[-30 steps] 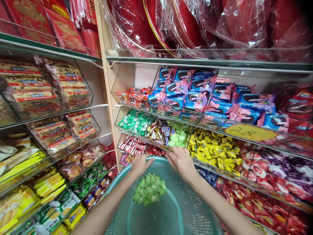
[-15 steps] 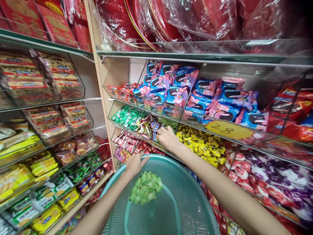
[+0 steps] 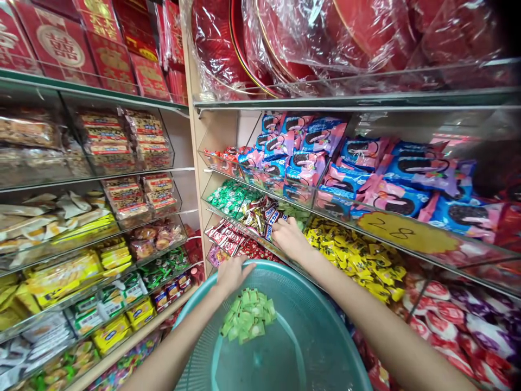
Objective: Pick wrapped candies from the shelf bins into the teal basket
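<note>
My left hand (image 3: 231, 275) grips the far rim of a teal plastic basket (image 3: 317, 336), fingers curled over its edge. A heap of light green wrapped candies (image 3: 248, 315) lies inside the basket. My right hand (image 3: 290, 236) reaches into a clear shelf bin and its fingers close on small blue-and-white wrapped candies (image 3: 272, 220). Next to that bin lie dark green candies (image 3: 230, 196) on the left and yellow candies (image 3: 353, 251) on the right.
Blue and pink cookie packs (image 3: 366, 168) fill the shelf above, behind a yellow price tag (image 3: 394, 232). Red wrapped goods (image 3: 309, 38) sit on top. Left shelves (image 3: 101, 179) hold snack bars and biscuit packs. Red and purple sweets (image 3: 459, 320) lie lower right.
My right hand left the basket rim and moved up into the shelf bin, then shifted left onto the blue-and-white candies. The left hand stayed on the basket rim.
</note>
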A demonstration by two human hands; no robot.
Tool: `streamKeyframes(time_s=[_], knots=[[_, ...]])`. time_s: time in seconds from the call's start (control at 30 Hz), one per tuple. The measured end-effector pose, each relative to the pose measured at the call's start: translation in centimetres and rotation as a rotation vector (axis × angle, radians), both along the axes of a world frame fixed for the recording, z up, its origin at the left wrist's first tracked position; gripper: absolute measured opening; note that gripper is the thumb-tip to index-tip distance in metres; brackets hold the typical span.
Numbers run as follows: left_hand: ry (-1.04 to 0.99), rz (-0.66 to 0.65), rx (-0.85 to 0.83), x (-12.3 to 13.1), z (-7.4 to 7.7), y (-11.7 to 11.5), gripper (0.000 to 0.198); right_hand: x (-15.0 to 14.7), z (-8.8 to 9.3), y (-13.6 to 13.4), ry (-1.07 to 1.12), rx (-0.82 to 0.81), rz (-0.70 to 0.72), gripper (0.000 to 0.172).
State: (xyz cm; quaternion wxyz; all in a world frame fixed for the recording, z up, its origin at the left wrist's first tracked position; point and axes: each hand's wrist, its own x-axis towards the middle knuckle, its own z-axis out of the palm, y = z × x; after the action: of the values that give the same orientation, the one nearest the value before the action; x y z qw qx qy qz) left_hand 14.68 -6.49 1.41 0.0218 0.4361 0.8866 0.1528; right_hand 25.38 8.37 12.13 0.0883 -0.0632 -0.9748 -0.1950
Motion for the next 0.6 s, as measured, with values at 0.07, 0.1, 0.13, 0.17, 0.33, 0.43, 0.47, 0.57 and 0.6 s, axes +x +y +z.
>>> streamKeyframes(time_s=[0.07, 0.1, 0.13, 0.17, 0.33, 0.43, 0.47, 0.57, 0.6], knots=[[0.008, 0.0, -0.004, -0.2, 0.1, 0.1, 0.052, 0.0, -0.3, 0.1, 0.017, -0.009, 0.004, 0.025], [0.017, -0.003, -0.005, -0.4, 0.2, 0.2, 0.053, 0.0, -0.4, 0.1, 0.029, -0.014, 0.005, 0.025], [0.028, -0.007, -0.003, -0.5, 0.2, 0.2, 0.053, 0.0, -0.6, 0.2, 0.046, -0.017, 0.006, 0.026], [0.038, -0.01, -0.002, -0.6, 0.2, 0.2, 0.052, 0.0, -0.8, 0.2, 0.066, -0.017, 0.006, 0.027], [0.043, -0.014, -0.009, -0.9, 0.5, 0.0, 0.049, 0.0, -1.3, 0.4, 0.22, 0.023, 0.02, 0.027], [0.045, -0.019, -0.004, -1.2, 0.6, 0.0, 0.05, 0.4, -0.7, 0.3, 0.318, 0.028, 0.02, 0.026], [0.045, -0.024, -0.002, -1.2, 0.6, 0.0, 0.05, 0.6, -0.3, 0.1, 0.357, 0.017, 0.025, 0.025], [0.047, -0.034, -0.003, -1.5, 0.5, 0.0, 0.051, 2.1, 0.3, -1.4, 0.508, -0.096, 0.085, 0.022], [0.047, -0.032, -0.004, -1.6, 0.4, 0.0, 0.051, 2.6, 0.2, -2.2, 0.557, -0.176, 0.119, 0.022]])
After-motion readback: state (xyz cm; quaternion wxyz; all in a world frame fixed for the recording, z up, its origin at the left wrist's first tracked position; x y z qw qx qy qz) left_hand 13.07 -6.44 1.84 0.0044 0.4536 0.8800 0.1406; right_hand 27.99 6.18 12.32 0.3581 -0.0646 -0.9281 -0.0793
